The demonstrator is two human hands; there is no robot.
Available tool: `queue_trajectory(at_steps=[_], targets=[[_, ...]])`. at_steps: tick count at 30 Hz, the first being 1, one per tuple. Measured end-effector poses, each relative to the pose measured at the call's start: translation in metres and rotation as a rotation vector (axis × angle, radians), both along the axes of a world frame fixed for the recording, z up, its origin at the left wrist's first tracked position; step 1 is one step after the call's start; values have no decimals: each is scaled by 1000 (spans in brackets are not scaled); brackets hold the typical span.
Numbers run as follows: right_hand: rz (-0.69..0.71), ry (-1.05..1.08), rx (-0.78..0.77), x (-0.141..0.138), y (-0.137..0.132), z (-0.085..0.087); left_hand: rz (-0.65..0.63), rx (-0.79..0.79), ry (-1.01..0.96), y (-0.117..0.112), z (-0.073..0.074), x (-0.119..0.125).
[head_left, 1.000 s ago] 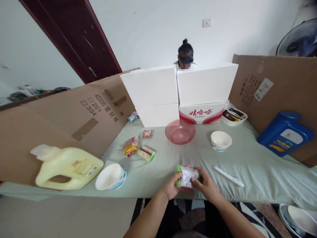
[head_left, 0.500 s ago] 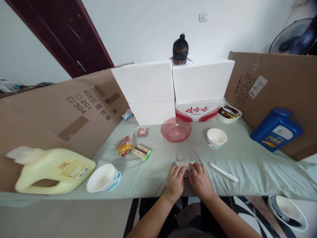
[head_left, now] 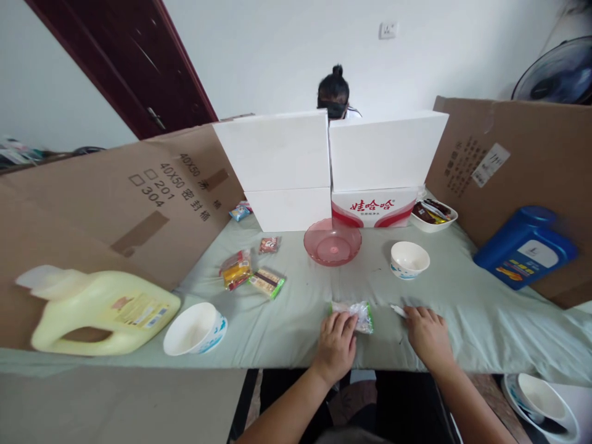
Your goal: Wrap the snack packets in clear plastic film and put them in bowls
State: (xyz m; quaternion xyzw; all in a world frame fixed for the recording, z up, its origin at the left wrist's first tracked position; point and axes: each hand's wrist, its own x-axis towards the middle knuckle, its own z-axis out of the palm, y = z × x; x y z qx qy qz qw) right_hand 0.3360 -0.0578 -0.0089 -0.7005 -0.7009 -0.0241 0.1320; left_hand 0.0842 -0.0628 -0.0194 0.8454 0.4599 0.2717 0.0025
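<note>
My left hand presses its fingers on the near left part of a clear snack packet with green edges, which lies on the cloth near the table's front edge. To the right, my right hand is closed over a slim white pen-like tool; only its tip shows past the fingers. Beyond both hands stand a pink translucent plate and a white paper bowl. Left of the packet lie a green-edged snack bar, a red and yellow packet and a small brown-red packet.
White boxes form a wall at the back; a person sits behind it. Cardboard panels flank the table. A yellow jug, another paper bowl, a blue bottle and a dish of packets stand around.
My right hand has left the packet and moved right onto the white tool. My left hand stays at the packet, more of which now shows. The view has shifted slightly.
</note>
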Motion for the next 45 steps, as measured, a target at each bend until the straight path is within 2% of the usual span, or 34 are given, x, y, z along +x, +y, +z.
queue_trajectory(at_steps=[5, 7, 9, 12, 16, 19, 22, 24, 26, 28, 30, 31, 32, 34, 36, 37, 38, 39, 43, 45], targets=[[391, 175, -52, -50, 12, 23, -19, 13, -15, -2, -2, -1], [485, 147, -91, -70, 17, 35, -13, 19, -31, -3, -1, -1], [521, 114, -119, -80, 20, 44, -2, 19, -54, -3, 0, -1], [495, 77, -172, -70, 22, 44, -12, 12, -82, -4, 2, -2], [372, 108, -229, -16, 18, 28, -21, 33, -163, -4, 1, -5], [214, 106, -248, 26, 14, 12, 81, 23, -285, 2, -1, -6], [117, 73, -126, 39, 11, 7, 199, -87, -484, 13, -6, -11], [130, 118, 45, 27, 9, 14, 281, -216, -659, 22, -8, -19], [222, 247, 204, 4, 6, 28, 403, -303, -849, 30, -11, -33], [361, 389, 279, -23, 2, 44, 535, -243, -1003, 33, -11, -50], [533, 461, 241, -49, 0, 55, 636, -81, -1084, 31, -7, -65], [609, 464, 197, -60, 1, 58, 644, 15, -1080, 28, -3, -69], [664, 446, 151, -69, 2, 59, 599, 96, -1038, 23, 3, -71], [697, 373, 69, -81, 7, 56, 346, 164, -850, 11, 15, -66], [660, 298, 26, -86, 12, 50, 29, 96, -572, 3, 26, -54], [641, 270, 17, -86, 14, 48, -67, 33, -456, 1, 30, -47], [628, 251, 17, -85, 15, 46, -97, -25, -376, 0, 31, -41], [620, 241, 21, -83, 15, 45, -69, -68, -329, 2, 30, -36], [593, 222, 4, -73, 11, 37, 182, -180, -256, 19, 16, -33], [527, 209, -16, -69, 11, 27, 225, -241, -199, 27, 10, -37]])
